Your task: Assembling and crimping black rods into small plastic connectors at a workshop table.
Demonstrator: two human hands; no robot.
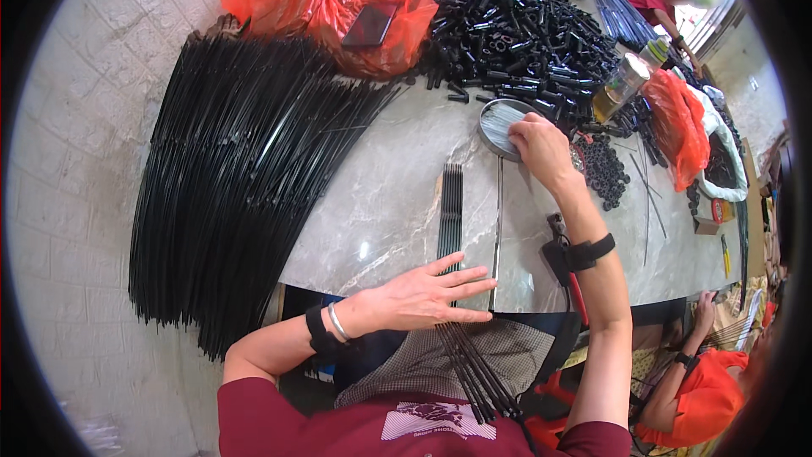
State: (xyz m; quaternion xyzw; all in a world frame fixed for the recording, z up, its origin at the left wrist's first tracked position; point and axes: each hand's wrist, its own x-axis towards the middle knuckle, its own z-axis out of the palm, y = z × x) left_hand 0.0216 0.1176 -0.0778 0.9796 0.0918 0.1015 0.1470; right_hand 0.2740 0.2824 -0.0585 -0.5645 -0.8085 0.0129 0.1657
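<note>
Spread the left hand (433, 294), unclenched, over a row of black rods (452, 203) towards five o'clock; bunched the right hand (543, 145) at the round dish (483, 130), two o'clock; could not tell whether grasping anything. Apparently lined up one row, leaving the big nine-o'clock sheaf (233, 186) unworked.

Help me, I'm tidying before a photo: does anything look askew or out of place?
A few thin black rods lie askew on the right side of the table, crossing at angles, unlike the neatly aligned row of rods beneath the left hand.
</note>
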